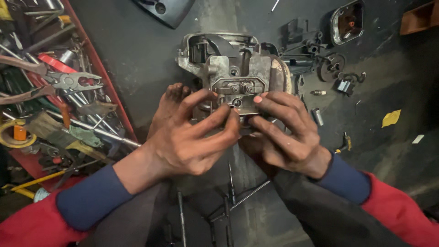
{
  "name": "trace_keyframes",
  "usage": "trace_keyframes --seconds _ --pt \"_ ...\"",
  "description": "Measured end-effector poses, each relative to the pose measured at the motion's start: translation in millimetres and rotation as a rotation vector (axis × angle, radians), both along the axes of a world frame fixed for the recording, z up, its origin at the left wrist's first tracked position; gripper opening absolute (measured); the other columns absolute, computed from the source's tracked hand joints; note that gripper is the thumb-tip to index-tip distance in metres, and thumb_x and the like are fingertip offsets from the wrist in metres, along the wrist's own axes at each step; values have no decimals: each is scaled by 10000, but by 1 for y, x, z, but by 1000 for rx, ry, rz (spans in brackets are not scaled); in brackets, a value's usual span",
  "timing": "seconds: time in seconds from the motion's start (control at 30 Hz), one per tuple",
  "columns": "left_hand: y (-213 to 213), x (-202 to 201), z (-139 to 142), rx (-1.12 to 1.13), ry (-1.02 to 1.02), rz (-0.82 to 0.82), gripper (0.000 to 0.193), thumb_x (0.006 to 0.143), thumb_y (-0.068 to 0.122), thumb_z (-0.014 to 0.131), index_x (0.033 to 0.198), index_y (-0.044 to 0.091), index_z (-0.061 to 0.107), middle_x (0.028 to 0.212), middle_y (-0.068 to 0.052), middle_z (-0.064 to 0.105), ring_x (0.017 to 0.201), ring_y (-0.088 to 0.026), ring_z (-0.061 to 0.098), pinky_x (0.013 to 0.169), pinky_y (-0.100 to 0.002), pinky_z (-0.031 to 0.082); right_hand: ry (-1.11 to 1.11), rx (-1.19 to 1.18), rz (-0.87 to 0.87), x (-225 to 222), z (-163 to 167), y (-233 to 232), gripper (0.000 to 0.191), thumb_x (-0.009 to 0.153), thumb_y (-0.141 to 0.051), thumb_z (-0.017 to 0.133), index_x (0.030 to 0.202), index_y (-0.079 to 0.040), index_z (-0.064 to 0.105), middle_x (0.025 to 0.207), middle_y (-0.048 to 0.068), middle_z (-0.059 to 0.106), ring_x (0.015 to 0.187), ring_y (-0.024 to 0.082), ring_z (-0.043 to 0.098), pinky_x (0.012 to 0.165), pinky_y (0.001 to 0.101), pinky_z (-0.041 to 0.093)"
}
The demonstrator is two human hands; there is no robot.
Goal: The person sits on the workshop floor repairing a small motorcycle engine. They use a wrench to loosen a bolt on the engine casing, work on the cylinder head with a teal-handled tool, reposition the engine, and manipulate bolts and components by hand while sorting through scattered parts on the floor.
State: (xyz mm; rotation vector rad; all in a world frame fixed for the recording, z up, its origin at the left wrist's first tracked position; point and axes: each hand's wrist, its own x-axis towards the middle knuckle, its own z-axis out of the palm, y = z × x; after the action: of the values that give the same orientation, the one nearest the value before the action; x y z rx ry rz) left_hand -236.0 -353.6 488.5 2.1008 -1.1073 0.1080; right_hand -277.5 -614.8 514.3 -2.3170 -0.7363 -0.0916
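Red toolbox (120, 110) of pliers (68, 81) and tools at left; yellow scrap (391, 118); small padlock (344, 85) right.

dim, even overhead light on a dark surface (137, 50); soft shadows under the hands, slight wide-angle bending at edges, sharp centre.

Grimy grey metal carburettor body (238, 68), upright on dark floor.
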Motion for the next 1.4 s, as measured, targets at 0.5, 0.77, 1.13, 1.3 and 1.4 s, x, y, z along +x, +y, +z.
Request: trace_keyframes --seconds 0.5,0.77,1.13,1.3,1.4 --pt "2 18 11 14 -159 -89 198 834 154 798 1015 76 778 1166 -58 703 1182 -270 575 1025 -531 440 163 10 -2 12 19 1 337 727 20 742 1061 47 717 1208 224 670 1171 409 663 999 464 562" --pt "-6 13 5 -53 -58 -202 233 827 59 737 1035 -46 751 1220 -166 694 1214 -326 663 1176 -475 473 142 24 -47 9 14 9 342 667 -51 774 990 50 718 1109 154 708 1156 377 665 1021 480 547" --pt "2 16 14 -96 108 -130 292 870 66 747 1158 23 760 1170 -141 683 1189 -333 652 1147 -482 446 212 -62 24 21 35 12 468 815 -81 856 1238 -31 661 1166 118 710 1142 369 669 1004 448 553" --pt "2 10 12 -26 90 -20 257 924 150 763 1179 122 762 1271 -61 678 1293 -351 587 1152 -557 310 244 62 -59 18 33 18 582 822 -71 821 1303 -7 499 1160 152 692 1127 357 675 1039 493 513" --pt "3 9 12 -18 119 -30 282 895 144 756 1176 122 761 1280 -46 671 1315 -360 568 1156 -563 292 236 83 -60 14 28 19 603 854 -41 812 1351 -20 470 1192 136 696 1140 362 675 1092 493 505"
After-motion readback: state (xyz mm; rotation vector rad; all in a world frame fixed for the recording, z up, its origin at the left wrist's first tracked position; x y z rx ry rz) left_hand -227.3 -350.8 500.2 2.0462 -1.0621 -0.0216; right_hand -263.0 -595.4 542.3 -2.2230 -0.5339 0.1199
